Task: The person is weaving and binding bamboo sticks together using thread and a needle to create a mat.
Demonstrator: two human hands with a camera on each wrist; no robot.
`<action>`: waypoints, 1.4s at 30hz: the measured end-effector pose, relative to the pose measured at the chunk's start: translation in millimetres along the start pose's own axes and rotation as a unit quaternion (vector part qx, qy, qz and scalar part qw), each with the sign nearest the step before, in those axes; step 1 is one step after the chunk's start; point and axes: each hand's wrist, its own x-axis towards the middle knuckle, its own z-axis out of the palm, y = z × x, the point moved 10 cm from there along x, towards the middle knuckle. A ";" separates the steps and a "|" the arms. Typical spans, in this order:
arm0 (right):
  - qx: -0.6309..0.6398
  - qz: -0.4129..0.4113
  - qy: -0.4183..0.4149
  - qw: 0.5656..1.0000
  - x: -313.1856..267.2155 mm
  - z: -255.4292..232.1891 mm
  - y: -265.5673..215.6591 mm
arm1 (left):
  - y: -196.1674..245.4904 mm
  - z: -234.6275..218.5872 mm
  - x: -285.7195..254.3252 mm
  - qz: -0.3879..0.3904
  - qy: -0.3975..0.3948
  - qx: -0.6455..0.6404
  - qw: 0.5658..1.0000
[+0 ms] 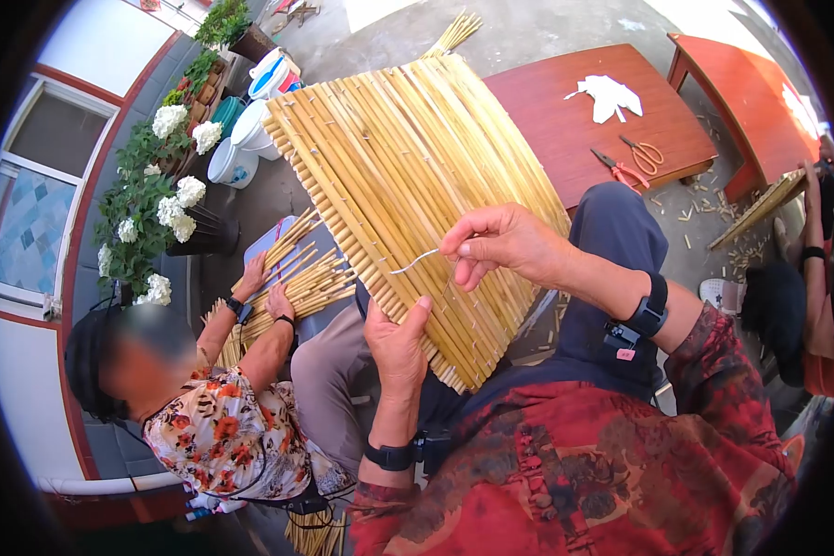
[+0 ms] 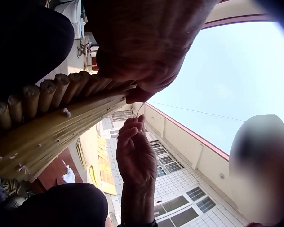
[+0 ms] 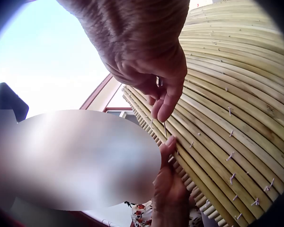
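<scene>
A mat of yellow reed stalks point(image 1: 408, 139), tied with rows of small white knots, slopes across the lap. My left hand point(image 1: 397, 350) grips its near left edge, thumb on the top face and fingers underneath. Above that edge, my right hand point(image 1: 510, 243) pinches a white thread point(image 1: 415, 263) between thumb and forefinger; the thread curves down to the stalks. In the right wrist view a thin, straight, needle-like strand point(image 3: 165, 130) runs from the right fingertips towards the left thumb point(image 3: 170, 140). Stalk ends point(image 2: 31, 97) line the edge beside the left hand in the left wrist view.
Beyond the mat, a low red-brown table point(image 1: 547, 93) carries red-handled pliers point(image 1: 621, 170), scissors point(image 1: 647, 156) and a crumpled white sheet point(image 1: 610, 96). At left another person's hands point(image 1: 250, 278) rest on loose stalks point(image 1: 310, 283). Buckets point(image 1: 233, 165) and white flowers point(image 1: 169, 120) stand behind.
</scene>
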 end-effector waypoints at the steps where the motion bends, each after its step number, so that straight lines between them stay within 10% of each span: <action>1: 0.020 -0.001 -0.009 1.000 -3.3 8.5 -4.0 | 14.5 4.8 -3.6 -0.006 -0.020 0.037 0.999; 8: 0.131 -0.048 -0.048 0.989 -17.0 42.0 -29.7 | 42.0 14.6 -25.8 -0.051 -0.080 0.074 0.993; 17: -0.034 -0.177 0.067 0.981 -28.6 9.5 -10.7 | 11.9 24.0 -29.2 -0.087 -0.113 0.101 0.985; 19: -0.366 -0.267 0.098 0.886 -40.9 14.9 -25.0 | 8.0 25.2 -26.5 -0.098 -0.116 0.099 0.983; 22: -0.478 -0.363 0.082 0.796 -54.2 23.8 -33.8 | 0.9 26.1 -21.2 -0.115 -0.122 0.095 0.981; 28: -0.670 -0.229 0.000 0.706 -52.6 24.4 -31.0 | -10.0 28.0 -9.3 -0.153 -0.128 0.103 0.975; 32: -0.566 -0.420 0.060 0.707 -64.7 14.8 -75.7 | -14.4 29.2 -2.2 -0.166 -0.124 0.109 0.972; 34: -0.299 -0.352 0.082 0.883 -46.4 -17.3 -73.9 | -14.7 32.1 -0.7 -0.168 -0.126 0.113 0.971; 38: -0.042 -0.168 0.104 0.979 -18.3 -34.8 -47.1 | -11.3 35.7 -0.7 -0.160 -0.137 0.130 0.969; 40: -0.431 -0.368 0.158 0.808 -40.5 -10.9 -89.1 | -12.1 33.2 -2.2 -0.163 -0.130 0.133 0.969; 42: -0.495 -0.349 0.142 0.783 -44.1 -1.5 -86.0 | -14.0 30.9 -2.0 -0.166 -0.127 0.131 0.969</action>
